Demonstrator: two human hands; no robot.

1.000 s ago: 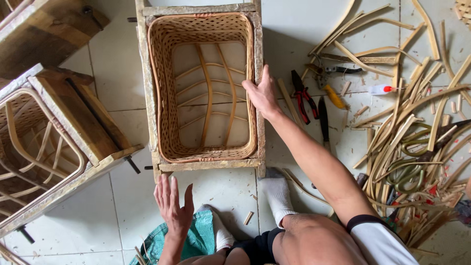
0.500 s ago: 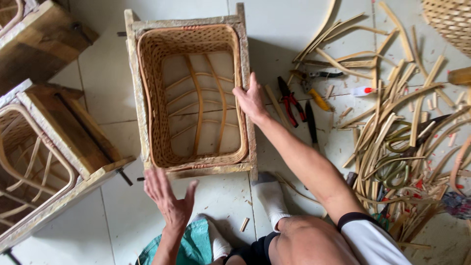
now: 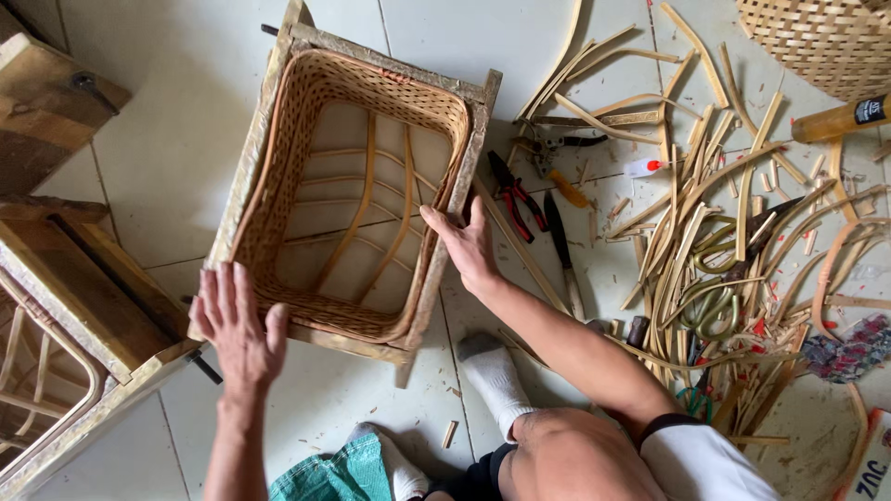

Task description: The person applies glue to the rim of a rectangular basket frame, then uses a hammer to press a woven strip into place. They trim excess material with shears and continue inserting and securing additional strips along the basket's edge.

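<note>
One woven rattan basket [image 3: 357, 199] in a rough wooden frame sits on the pale tile floor [image 3: 167, 139], centre-left, tilted w/ its far end swung right. Weave covers the walls only; bottom is open ribs, tile showing through.

Left hand [image 3: 237, 327] lies flat on the near-left corner of the frame, fingers straight and slightly spread, thumb out to the right, not clamped on anything. Right hand [image 3: 467, 246] rests on the right rim about midway, fingers stretched toward the far-left and lightly apart, palm on the wood; no closed grip there either.

Labelled items: one amber bottle [image 3: 840, 119] lying far right, dark label near its right end. One small white tube w/ red tip [image 3: 645, 167] just right of the tools. Bottom-right corner, a white card w/ dark print [image 3: 872, 464], cut off by the edge. One green woven sack [image 3: 334, 473] near edge, beside the person's 2 white socks [image 3: 492, 380].

Tools just right of the basket: one pair red-handled pliers [image 3: 512, 190], one dark-handled cutter [image 3: 557, 144] farther off, one knife [image 3: 561, 250], one yellow bit [image 3: 568, 190].

Right side: a big loose heap of split rattan strips [image 3: 724, 241], too many to count. One more woven basket [image 3: 826, 42] in the far-right corner, partly out of view. Left edge: 2 more wooden frames [image 3: 83, 306], the near one w/ rattan ribs inside.
</note>
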